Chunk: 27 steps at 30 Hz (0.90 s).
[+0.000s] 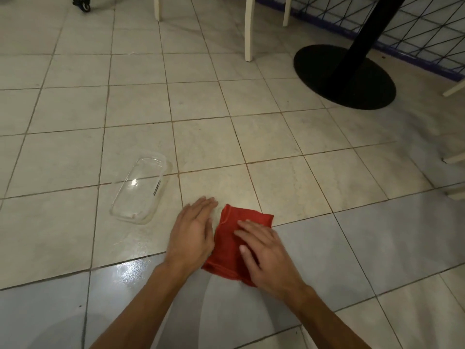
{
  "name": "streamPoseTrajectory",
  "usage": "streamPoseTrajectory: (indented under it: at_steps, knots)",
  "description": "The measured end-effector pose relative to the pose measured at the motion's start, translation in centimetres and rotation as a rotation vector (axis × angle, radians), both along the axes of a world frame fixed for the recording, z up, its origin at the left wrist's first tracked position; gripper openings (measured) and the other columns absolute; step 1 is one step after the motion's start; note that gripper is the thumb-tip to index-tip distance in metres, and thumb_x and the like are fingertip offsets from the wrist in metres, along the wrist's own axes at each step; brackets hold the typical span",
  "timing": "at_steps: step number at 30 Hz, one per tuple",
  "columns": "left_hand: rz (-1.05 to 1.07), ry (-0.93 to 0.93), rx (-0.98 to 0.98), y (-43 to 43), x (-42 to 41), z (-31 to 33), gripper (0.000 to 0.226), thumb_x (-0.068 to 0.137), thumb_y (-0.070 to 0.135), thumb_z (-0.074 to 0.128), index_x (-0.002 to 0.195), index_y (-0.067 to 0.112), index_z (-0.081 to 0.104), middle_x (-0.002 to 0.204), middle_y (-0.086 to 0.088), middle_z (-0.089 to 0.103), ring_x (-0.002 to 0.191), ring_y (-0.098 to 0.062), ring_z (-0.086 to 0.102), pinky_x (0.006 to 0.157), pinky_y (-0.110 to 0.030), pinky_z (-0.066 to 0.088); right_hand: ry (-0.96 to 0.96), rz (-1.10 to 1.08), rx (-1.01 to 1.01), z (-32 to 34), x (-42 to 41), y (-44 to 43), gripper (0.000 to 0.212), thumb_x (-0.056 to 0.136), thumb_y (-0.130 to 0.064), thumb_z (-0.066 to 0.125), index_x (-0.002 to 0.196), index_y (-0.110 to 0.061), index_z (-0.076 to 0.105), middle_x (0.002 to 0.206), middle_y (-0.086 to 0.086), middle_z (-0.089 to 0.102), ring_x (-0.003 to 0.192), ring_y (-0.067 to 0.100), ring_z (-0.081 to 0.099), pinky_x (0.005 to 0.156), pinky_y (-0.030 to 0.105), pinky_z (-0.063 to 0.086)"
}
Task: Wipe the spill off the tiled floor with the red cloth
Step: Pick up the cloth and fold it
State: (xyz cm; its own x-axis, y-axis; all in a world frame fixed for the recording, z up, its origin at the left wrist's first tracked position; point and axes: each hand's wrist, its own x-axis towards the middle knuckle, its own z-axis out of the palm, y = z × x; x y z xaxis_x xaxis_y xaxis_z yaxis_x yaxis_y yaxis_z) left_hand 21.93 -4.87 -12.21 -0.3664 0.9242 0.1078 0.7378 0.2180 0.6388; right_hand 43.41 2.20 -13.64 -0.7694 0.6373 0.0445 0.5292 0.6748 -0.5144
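the red cloth [226, 239] lies folded into a thick pad on the tiled floor [302, 137], right in front of the person, on the line where the pale tiles meet the greyer ones. the right hand [266, 253] lies flat on top of it, fingers straight and spread, gripping nothing. that looks like the way to bear weight down through the palm so the whole pad drags across the wet instead of bunching up. the left hand [193, 227] is also released and flat, fingers together, just beside the cloth's left edge. whether it touches the fabric or only the floor is hard to tell. it probably props up the person leaning forward, or hems the cloth in from that side. a clear plastic container [141, 187] lies tipped over on the tiles to the left, apart from both hands, and is likely where the liquid came from. a glossy sheen [125, 269] sits on the tile below it, left of the left forearm, and reads as the spill or a damp trail of it. since the cloth is to the right of that shine, the wiping seems unfinished, and the pad would need to travel leftward. a black table base [344, 76] and pale chair legs [249, 28] stand well away at the back.
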Motion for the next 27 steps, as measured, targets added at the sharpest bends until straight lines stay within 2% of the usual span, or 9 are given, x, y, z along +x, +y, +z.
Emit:
streamPoseTrajectory:
  at_steps: [3, 5, 7, 11, 14, 17, 20, 22, 27]
  knots:
    - [-0.101, 0.092, -0.050, 1.5, 0.5, -0.1, 0.049, 0.104, 0.026, 0.057, 0.153, 0.018, 0.053, 0.154, 0.002, 0.056, 0.146, -0.018, 0.045, 0.123, -0.042, 0.032, -0.014, -0.186, 0.039, 0.9, 0.1, 1.9, 0.043, 0.111, -0.023, 0.058, 0.152, -0.015, 0.060, 0.162, 0.003, 0.054, 0.152, 0.022, 0.044, 0.127, 0.046, 0.037]
    - [-0.123, 0.164, -0.100, 2.3, 0.8, -0.3, 0.054, 0.104, 0.039, 0.056, 0.154, 0.022, 0.051, 0.150, 0.004, 0.058, 0.140, -0.018, 0.046, 0.118, -0.039, 0.033, -0.091, -0.228, 0.040, 1.3, -0.3, 3.1, 0.047, 0.109, -0.021, 0.062, 0.156, -0.013, 0.057, 0.158, 0.007, 0.056, 0.147, 0.027, 0.047, 0.123, 0.050, 0.041]
    - [-0.127, 0.184, -0.137, 3.1, 0.9, -0.4, 0.057, 0.102, 0.043, 0.057, 0.155, 0.021, 0.050, 0.147, 0.004, 0.058, 0.135, -0.020, 0.045, 0.114, -0.038, 0.034, -0.149, -0.238, 0.022, 1.5, -0.6, 4.2, 0.049, 0.109, -0.023, 0.063, 0.157, -0.013, 0.056, 0.153, 0.007, 0.060, 0.139, 0.028, 0.049, 0.118, 0.046, 0.042]
    - [-0.112, 0.159, -0.167, 4.5, 0.5, -1.0, 0.051, 0.100, 0.037, 0.066, 0.147, 0.020, 0.059, 0.133, -0.001, 0.060, 0.125, -0.023, 0.046, 0.109, -0.037, 0.036, -0.178, -0.270, 0.006, 1.5, -1.5, 5.5, 0.045, 0.108, -0.024, 0.064, 0.152, -0.015, 0.059, 0.139, 0.006, 0.062, 0.127, 0.026, 0.049, 0.110, 0.040, 0.037]
    - [-0.094, 0.114, -0.131, 4.9, 0.3, -0.8, 0.029, 0.098, 0.025, 0.069, 0.126, 0.020, 0.074, 0.118, -0.001, 0.062, 0.115, -0.023, 0.049, 0.103, -0.035, 0.038, -0.147, -0.306, -0.029, 1.5, -1.8, 5.7, 0.029, 0.107, -0.018, 0.067, 0.136, -0.016, 0.072, 0.128, 0.005, 0.063, 0.121, 0.024, 0.049, 0.107, 0.038, 0.039]
    - [-0.104, 0.078, -0.093, 4.7, 0.1, -0.3, 0.016, 0.098, 0.016, 0.069, 0.112, 0.018, 0.076, 0.113, -0.001, 0.067, 0.110, -0.024, 0.053, 0.098, -0.037, 0.041, -0.119, -0.326, -0.030, 2.0, -1.5, 5.4, 0.019, 0.106, -0.016, 0.069, 0.122, -0.018, 0.076, 0.123, 0.002, 0.063, 0.117, 0.022, 0.048, 0.104, 0.039, 0.040]
    - [-0.159, 0.055, -0.064, 3.7, 0.0, 0.7, 0.011, 0.099, 0.014, 0.066, 0.107, 0.018, 0.073, 0.106, 0.002, 0.073, 0.103, -0.023, 0.058, 0.094, -0.043, 0.046, -0.136, -0.302, 0.035, 2.8, -0.9, 4.6, 0.017, 0.107, -0.021, 0.067, 0.122, -0.022, 0.074, 0.123, -0.002, 0.064, 0.118, 0.022, 0.050, 0.097, 0.033, 0.030]
    - [-0.203, 0.057, -0.029, 2.5, -0.3, 1.4, 0.010, 0.098, 0.015, 0.068, 0.105, 0.020, 0.072, 0.101, 0.005, 0.073, 0.099, -0.020, 0.058, 0.092, -0.043, 0.047, -0.118, -0.283, 0.053, 3.3, -0.2, 3.7, 0.015, 0.106, -0.021, 0.068, 0.120, -0.022, 0.074, 0.119, -0.003, 0.067, 0.115, 0.022, 0.054, 0.095, 0.033, 0.028]
    - [-0.367, 0.092, -0.003, -1.3, -1.5, 2.7, 0.013, 0.096, 0.022, 0.073, 0.107, 0.029, 0.071, 0.102, 0.017, 0.070, 0.100, -0.010, 0.055, 0.090, -0.032, 0.042, -0.018, -0.194, 0.085, 4.3, 1.9, -0.2, 0.014, 0.100, -0.020, 0.076, 0.114, -0.023, 0.074, 0.111, -0.006, 0.070, 0.106, 0.019, 0.059, 0.093, 0.040, 0.040]
